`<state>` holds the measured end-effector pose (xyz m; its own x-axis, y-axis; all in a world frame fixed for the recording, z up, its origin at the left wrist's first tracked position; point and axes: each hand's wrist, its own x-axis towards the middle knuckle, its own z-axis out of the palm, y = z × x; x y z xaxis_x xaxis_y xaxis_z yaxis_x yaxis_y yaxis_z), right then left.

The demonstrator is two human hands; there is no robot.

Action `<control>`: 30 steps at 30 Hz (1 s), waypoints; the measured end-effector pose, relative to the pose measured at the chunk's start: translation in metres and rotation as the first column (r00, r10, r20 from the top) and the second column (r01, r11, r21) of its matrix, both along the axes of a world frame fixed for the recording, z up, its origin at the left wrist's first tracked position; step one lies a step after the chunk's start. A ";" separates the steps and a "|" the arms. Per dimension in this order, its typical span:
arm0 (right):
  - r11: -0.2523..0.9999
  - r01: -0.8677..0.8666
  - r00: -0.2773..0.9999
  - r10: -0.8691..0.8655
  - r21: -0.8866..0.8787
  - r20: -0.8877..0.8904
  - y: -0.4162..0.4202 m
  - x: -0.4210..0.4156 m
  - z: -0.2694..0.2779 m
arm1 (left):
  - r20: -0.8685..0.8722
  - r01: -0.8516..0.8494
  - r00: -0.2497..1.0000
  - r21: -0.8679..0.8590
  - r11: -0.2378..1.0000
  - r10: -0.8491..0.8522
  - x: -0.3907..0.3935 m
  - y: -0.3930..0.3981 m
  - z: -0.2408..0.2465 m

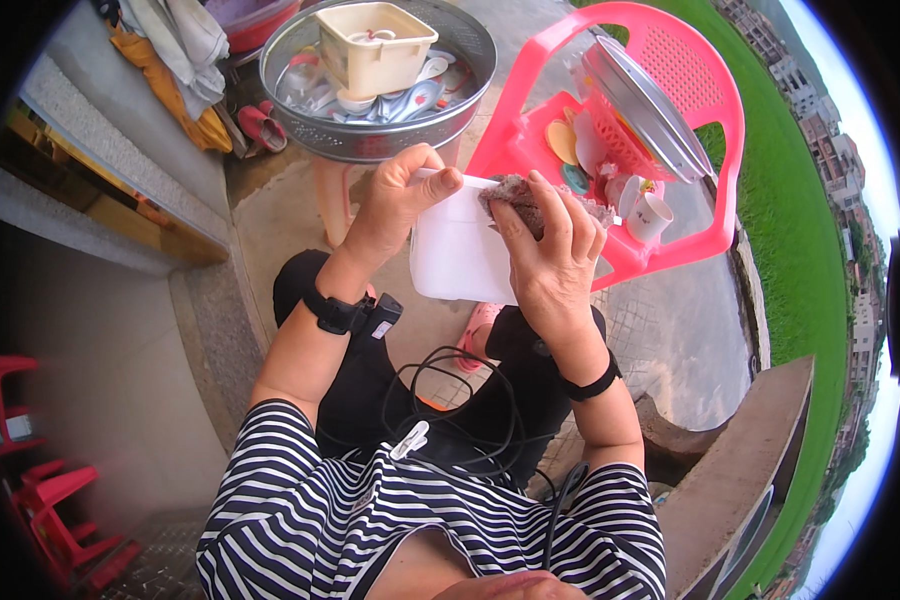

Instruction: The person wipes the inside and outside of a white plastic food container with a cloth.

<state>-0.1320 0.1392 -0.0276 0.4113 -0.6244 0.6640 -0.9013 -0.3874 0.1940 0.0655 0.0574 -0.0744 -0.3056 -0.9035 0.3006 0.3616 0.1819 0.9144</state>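
A white plastic container (461,247) is held up in front of me, above my knees. My left hand (401,199) grips its upper left rim, thumb on top. In my right hand (551,255) is a crumpled grey-brown cloth (521,201), pressed against the container's upper right edge. The fingers of that hand curl over the cloth and hide part of it. What is inside the container cannot be seen from here.
A large perforated metal basin (379,146) on a stool holds a cream plastic tub (379,64) and several utensils. A pink plastic chair (731,150) bears a red basket (619,124), round metal lids (649,105) and a white cup (650,217). Black cable (450,360) loops over my lap.
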 end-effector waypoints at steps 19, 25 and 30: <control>0.921 0.380 0.872 -0.388 0.086 0.299 -0.003 -0.065 -0.012 | -0.145 0.019 0.989 0.173 0.985 0.006 -0.005 -0.001 0.002; 0.932 0.359 0.908 -0.361 0.050 0.211 -0.001 -0.048 -0.007 | -0.077 -0.022 0.996 0.178 0.984 0.036 -0.003 -0.001 0.002; 0.975 0.186 0.957 -0.208 0.122 0.203 0.000 -0.020 -0.014 | 0.036 -0.024 0.999 0.142 0.990 0.019 -0.012 0.006 0.005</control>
<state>-0.1522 0.1394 -0.0418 0.1296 -0.7469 0.6522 -0.9777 -0.2058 -0.0414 0.0537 0.0637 -0.0692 -0.2932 -0.9429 0.1580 0.3265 0.0565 0.9435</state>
